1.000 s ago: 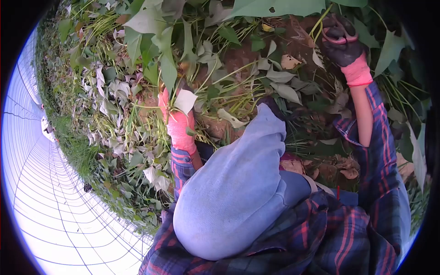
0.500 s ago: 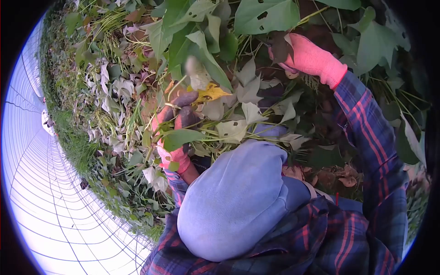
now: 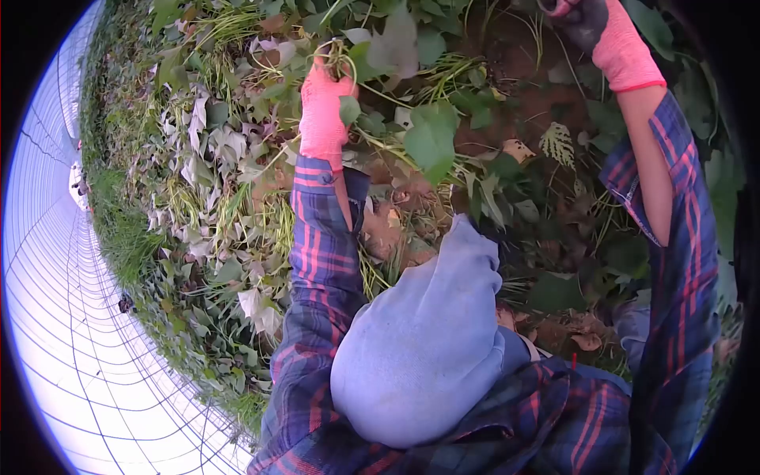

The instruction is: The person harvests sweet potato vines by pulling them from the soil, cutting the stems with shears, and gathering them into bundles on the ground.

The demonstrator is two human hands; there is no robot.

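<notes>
Both hands wear pink gloves with dark palms. My left hand (image 3: 323,119) reaches forward on the left, its fingers closed round a bunch of thin green vine stems (image 3: 339,59). Leaves hang from the vines beside it, among them a broad green leaf (image 3: 433,141) to its right. My right hand (image 3: 613,43) is at the top right, partly cut off by the view's edge. Its fingers are curled in, and what they hold, if anything, is hidden. Brown soil (image 3: 518,59) and foliage lie between the hands.
My knee in light blue trousers (image 3: 419,340) fills the lower middle. Bare soil with cut stems (image 3: 388,226) shows beyond it. A yellowed, holed leaf (image 3: 558,145) lies on the right. Dense vines spread leftward towards a white greenhouse wall (image 3: 87,317).
My left hand has moved forward, away from my knee, carrying vines with it; soil now shows where leaves lay. My right hand has moved up and to the right.
</notes>
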